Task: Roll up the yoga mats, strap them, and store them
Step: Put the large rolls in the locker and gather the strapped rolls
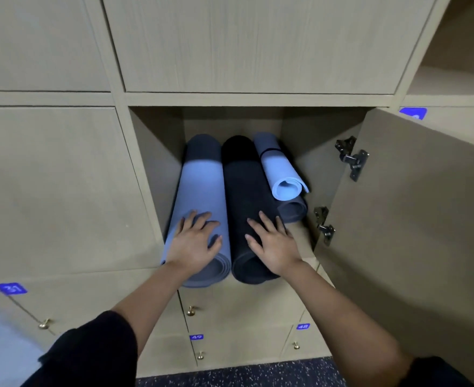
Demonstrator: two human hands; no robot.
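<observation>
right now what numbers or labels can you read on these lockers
"49": lower middle tag, on a closed locker door
"48": lower right tag, on the next door
lower left tag: maybe "51", blurred
upper right tag: too blurred to read

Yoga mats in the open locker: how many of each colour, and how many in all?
Blue: 2, the left blue mat and the lower right blue mat
Light blue: 1, the light blue mat
Dark navy: 1, the dark navy mat
Total: 4 mats
</observation>
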